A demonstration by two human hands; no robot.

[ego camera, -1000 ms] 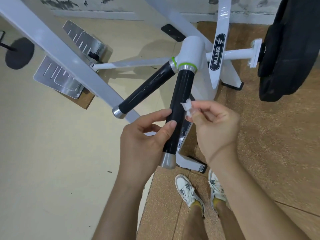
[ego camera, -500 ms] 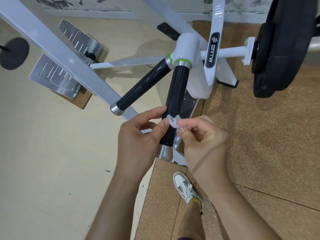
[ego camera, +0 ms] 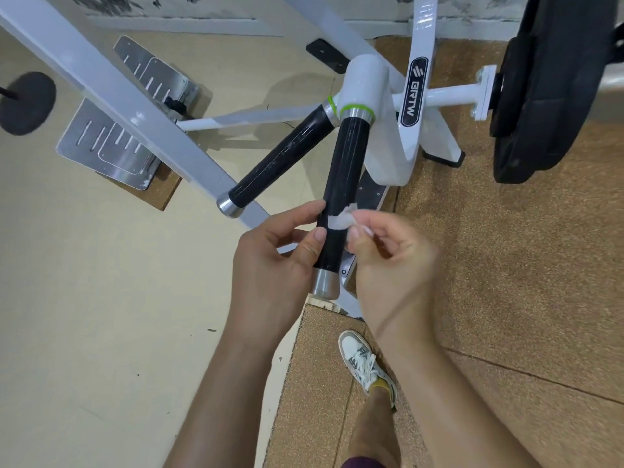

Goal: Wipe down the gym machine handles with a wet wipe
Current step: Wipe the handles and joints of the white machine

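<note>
Hands first: my left hand [ego camera: 280, 261] curls thumb and forefinger round the lower part of the near handle [ego camera: 346, 170], just above its metal end cap [ego camera: 325, 282], and steadies it. My right hand [ego camera: 395, 265] pinches a small, crumpled wet wipe [ego camera: 340, 219] and holds it against the front of the same black grip, a little above the left thumb.

Up and to the left of the hands, two metal foot plates [ego camera: 111, 143] lie on the pale floor, crossed by a slanting white frame beam [ego camera: 118, 96]. Between that beam and my left hand the second handle [ego camera: 280, 163] juts out, touched by neither hand. Both grips run up to a white hub [ego camera: 366, 86] above the hands. Well to the upper right of my right hand hangs a black weight plate [ego camera: 547, 79]. Below the hands, one white shoe [ego camera: 366, 364] stands on the cork mat.

As I read it, the step in hand is wiping the near handle, with the wipe low on the grip. The next move calls for drawing the wipe up toward the green-ringed collar and round the hidden back. The patch under my left fingers needs that hand to shift. The wipe is small, so I expect several passes. The second handle would follow; I cannot tell whether it has been cleaned.
</note>
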